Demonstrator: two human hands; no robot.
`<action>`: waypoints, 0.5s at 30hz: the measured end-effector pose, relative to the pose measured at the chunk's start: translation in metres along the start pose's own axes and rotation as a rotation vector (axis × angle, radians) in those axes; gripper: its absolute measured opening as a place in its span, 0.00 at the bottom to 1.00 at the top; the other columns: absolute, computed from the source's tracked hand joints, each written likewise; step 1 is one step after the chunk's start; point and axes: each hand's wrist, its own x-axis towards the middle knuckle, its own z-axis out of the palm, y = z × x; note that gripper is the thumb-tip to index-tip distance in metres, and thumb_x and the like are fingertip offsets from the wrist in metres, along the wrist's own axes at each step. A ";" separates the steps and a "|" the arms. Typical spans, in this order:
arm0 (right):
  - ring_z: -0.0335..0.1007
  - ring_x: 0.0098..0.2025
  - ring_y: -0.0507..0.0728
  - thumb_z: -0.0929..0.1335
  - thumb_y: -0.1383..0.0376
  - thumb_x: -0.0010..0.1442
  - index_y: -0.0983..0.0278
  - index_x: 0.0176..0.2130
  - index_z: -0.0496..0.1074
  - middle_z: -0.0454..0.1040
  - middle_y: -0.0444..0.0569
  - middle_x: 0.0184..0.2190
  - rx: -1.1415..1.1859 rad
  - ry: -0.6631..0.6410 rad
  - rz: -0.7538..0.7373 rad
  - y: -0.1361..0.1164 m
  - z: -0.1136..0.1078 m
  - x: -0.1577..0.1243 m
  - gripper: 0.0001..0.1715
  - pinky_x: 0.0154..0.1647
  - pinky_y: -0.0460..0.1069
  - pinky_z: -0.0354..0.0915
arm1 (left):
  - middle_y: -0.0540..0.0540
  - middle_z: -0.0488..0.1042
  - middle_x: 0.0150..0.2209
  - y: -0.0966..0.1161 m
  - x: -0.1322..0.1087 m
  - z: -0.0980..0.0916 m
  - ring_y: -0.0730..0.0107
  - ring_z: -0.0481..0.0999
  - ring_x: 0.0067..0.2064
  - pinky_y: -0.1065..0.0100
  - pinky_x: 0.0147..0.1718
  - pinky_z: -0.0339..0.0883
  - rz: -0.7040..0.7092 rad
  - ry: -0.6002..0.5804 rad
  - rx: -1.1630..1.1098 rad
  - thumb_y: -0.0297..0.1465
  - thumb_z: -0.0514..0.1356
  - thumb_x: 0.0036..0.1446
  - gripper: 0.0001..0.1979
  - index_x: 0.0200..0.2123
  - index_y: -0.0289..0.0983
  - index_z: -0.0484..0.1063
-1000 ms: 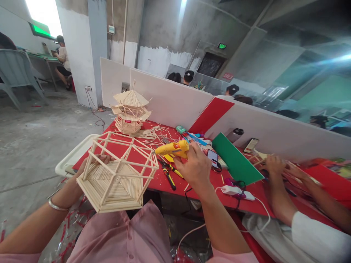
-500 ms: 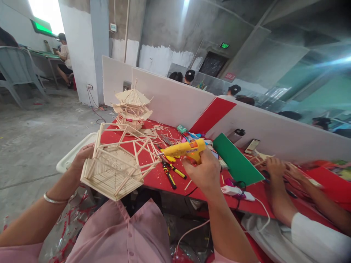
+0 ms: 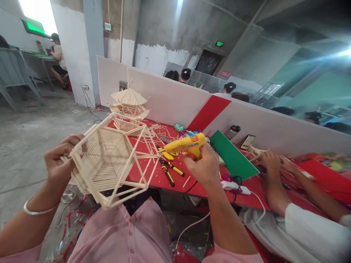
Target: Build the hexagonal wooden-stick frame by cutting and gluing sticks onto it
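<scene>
My left hand point(image 3: 60, 159) grips the left edge of a hexagonal wooden stick frame point(image 3: 105, 155), holding it tilted above the table's near edge. Concentric sticks fill the frame's base, and thin struts form its open sides. In my right hand point(image 3: 205, 166) is a yellow hot glue gun point(image 3: 185, 145), its nozzle pointing left close to the frame's right corner; whether the tip touches the sticks I cannot tell. Behind the frame stands a small pagoda model point(image 3: 128, 104) built from the same sticks. Pliers with black and yellow handles point(image 3: 170, 171) lie below the glue gun.
Loose sticks litter the red table point(image 3: 153, 177). A green board point(image 3: 233, 155) leans right of the glue gun, near a white power strip point(image 3: 236, 187). A co-worker's hands point(image 3: 271, 160) work farther right. A white partition point(image 3: 161, 96) lines the table's back.
My left hand has moved left and turned the stick frame, so its base now faces me more and its open struts swing down and right. The glue gun stays nearly in place.
</scene>
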 end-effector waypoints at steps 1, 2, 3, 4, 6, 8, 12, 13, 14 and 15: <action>0.58 0.23 0.53 0.66 0.61 0.47 0.60 0.28 0.63 0.65 0.41 0.23 -0.004 0.004 -0.003 0.001 0.000 0.001 0.06 0.25 0.48 0.55 | 0.49 0.67 0.24 0.004 0.000 -0.003 0.63 0.69 0.37 0.59 0.45 0.66 0.148 -0.046 0.067 0.33 0.70 0.38 0.12 0.15 0.38 0.70; 0.58 0.23 0.53 0.66 0.61 0.47 0.60 0.28 0.63 0.64 0.42 0.23 -0.011 0.007 -0.006 0.002 0.001 0.002 0.06 0.25 0.49 0.55 | 0.48 0.68 0.23 0.007 0.000 -0.006 0.62 0.70 0.35 0.57 0.42 0.66 0.310 -0.091 0.131 0.33 0.69 0.39 0.10 0.17 0.39 0.71; 0.58 0.23 0.53 0.66 0.61 0.47 0.60 0.28 0.63 0.64 0.42 0.22 -0.019 0.009 -0.010 0.003 0.002 0.003 0.06 0.25 0.49 0.55 | 0.48 0.69 0.23 0.009 0.000 -0.008 0.62 0.70 0.33 0.56 0.40 0.67 0.447 -0.126 0.185 0.33 0.68 0.41 0.08 0.19 0.39 0.72; 0.58 0.23 0.53 0.66 0.61 0.47 0.60 0.28 0.63 0.64 0.42 0.22 -0.028 0.010 -0.014 0.004 0.003 0.003 0.06 0.25 0.49 0.55 | 0.48 0.69 0.23 0.012 -0.001 -0.010 0.62 0.70 0.32 0.55 0.38 0.67 0.529 -0.139 0.220 0.33 0.67 0.41 0.06 0.20 0.40 0.72; 0.59 0.24 0.54 0.65 0.61 0.47 0.59 0.29 0.64 0.64 0.42 0.22 -0.054 0.011 -0.028 0.006 0.004 0.004 0.06 0.26 0.49 0.56 | 0.48 0.69 0.23 0.016 -0.001 -0.011 0.62 0.71 0.30 0.55 0.35 0.67 0.628 -0.118 0.268 0.33 0.66 0.41 0.06 0.20 0.40 0.71; 0.60 0.25 0.55 0.65 0.61 0.47 0.59 0.30 0.64 0.64 0.42 0.22 -0.082 0.009 -0.043 0.007 0.006 0.004 0.07 0.27 0.49 0.56 | 0.48 0.69 0.22 0.019 -0.001 -0.011 0.62 0.71 0.29 0.56 0.33 0.66 0.686 -0.100 0.297 0.33 0.66 0.42 0.06 0.20 0.41 0.71; 0.61 0.26 0.56 0.64 0.62 0.47 0.59 0.31 0.65 0.65 0.43 0.23 -0.107 0.008 -0.065 0.009 0.006 0.004 0.07 0.27 0.50 0.57 | 0.49 0.67 0.20 0.025 -0.001 -0.009 0.62 0.70 0.27 0.57 0.30 0.64 0.782 -0.141 0.317 0.34 0.66 0.41 0.07 0.20 0.41 0.71; 0.61 0.26 0.56 0.64 0.62 0.47 0.59 0.31 0.65 0.65 0.43 0.23 -0.108 0.008 -0.069 0.009 0.007 0.004 0.07 0.27 0.50 0.57 | 0.49 0.67 0.20 0.026 -0.001 -0.009 0.62 0.70 0.27 0.57 0.29 0.64 0.796 -0.148 0.323 0.35 0.66 0.41 0.07 0.21 0.41 0.71; 0.61 0.26 0.56 0.64 0.62 0.47 0.59 0.31 0.65 0.65 0.43 0.23 -0.110 0.008 -0.074 0.009 0.007 0.004 0.07 0.27 0.50 0.57 | 0.49 0.68 0.20 0.027 -0.002 -0.009 0.62 0.70 0.27 0.57 0.29 0.64 0.807 -0.147 0.330 0.35 0.66 0.40 0.06 0.21 0.41 0.71; 0.62 0.27 0.56 0.64 0.62 0.47 0.59 0.31 0.65 0.66 0.43 0.24 -0.116 0.011 -0.077 0.010 0.007 0.004 0.07 0.27 0.50 0.57 | 0.49 0.68 0.20 0.028 -0.002 -0.008 0.62 0.70 0.27 0.57 0.29 0.64 0.813 -0.142 0.338 0.34 0.66 0.40 0.06 0.21 0.41 0.71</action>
